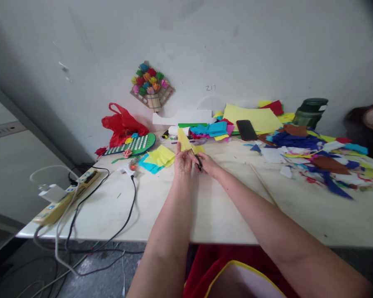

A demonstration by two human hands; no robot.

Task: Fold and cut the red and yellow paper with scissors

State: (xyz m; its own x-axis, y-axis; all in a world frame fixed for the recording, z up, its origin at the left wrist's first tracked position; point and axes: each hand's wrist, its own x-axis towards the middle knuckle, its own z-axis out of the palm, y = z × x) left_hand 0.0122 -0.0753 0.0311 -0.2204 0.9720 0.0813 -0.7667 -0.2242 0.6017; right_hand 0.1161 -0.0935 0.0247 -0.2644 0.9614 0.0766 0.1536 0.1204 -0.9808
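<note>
In the middle of the table my left hand [183, 162] grips a strip of yellow paper [183, 140], which stands up from between the thumb and fingers. My right hand [207, 164] is closed around the dark handles of a pair of scissors [199, 162]. The scissor blades point up and left and lie against the paper's right side; whether they cut into it I cannot tell. Left of my left hand, folded yellow paper pieces [161, 156] rest partly over blue paper [151, 165].
A glue gun [128, 169] with its cord and a power strip [66, 198] occupy the left. Paper scraps [326, 161] pile up at right beside a dark green bottle [311, 112]. A phone [246, 130] lies on yellow sheets; a wooden stick [262, 184] is near my right forearm.
</note>
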